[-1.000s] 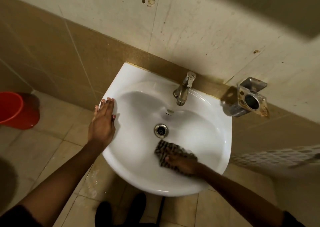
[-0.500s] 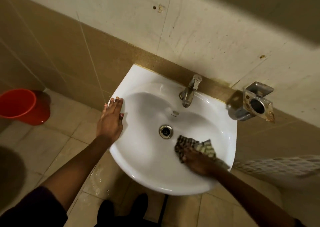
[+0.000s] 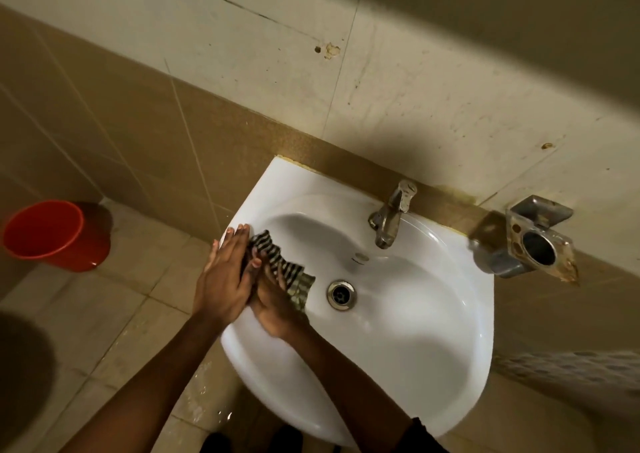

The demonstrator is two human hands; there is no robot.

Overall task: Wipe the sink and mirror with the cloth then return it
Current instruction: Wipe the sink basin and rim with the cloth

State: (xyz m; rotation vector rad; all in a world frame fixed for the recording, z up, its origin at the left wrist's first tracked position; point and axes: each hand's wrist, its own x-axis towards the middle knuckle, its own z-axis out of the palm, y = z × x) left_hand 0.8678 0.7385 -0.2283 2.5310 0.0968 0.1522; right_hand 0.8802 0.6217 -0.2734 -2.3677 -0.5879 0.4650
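Observation:
A white wall-hung sink (image 3: 433, 317) fills the middle of the view, with a metal drain (image 3: 341, 294) in its bowl. A dark and pale striped cloth (image 3: 277, 262) lies pressed on the bowl's left slope. My right hand (image 3: 273, 305) holds the cloth from below, fingers spread over it. My left hand (image 3: 223, 278) rests flat on the sink's left rim, fingers straight, its thumb side touching the cloth and my right hand. No mirror is in view.
A worn metal tap (image 3: 389, 215) stands at the back of the sink. A rusty metal holder (image 3: 535, 245) is fixed to the wall on the right. A red bucket (image 3: 52, 233) stands on the tiled floor at the left. The floor below the sink looks wet.
My right hand has swept the cloth from the bowl's front right across to its left slope, beside my left hand. The left hand has stayed on the rim.

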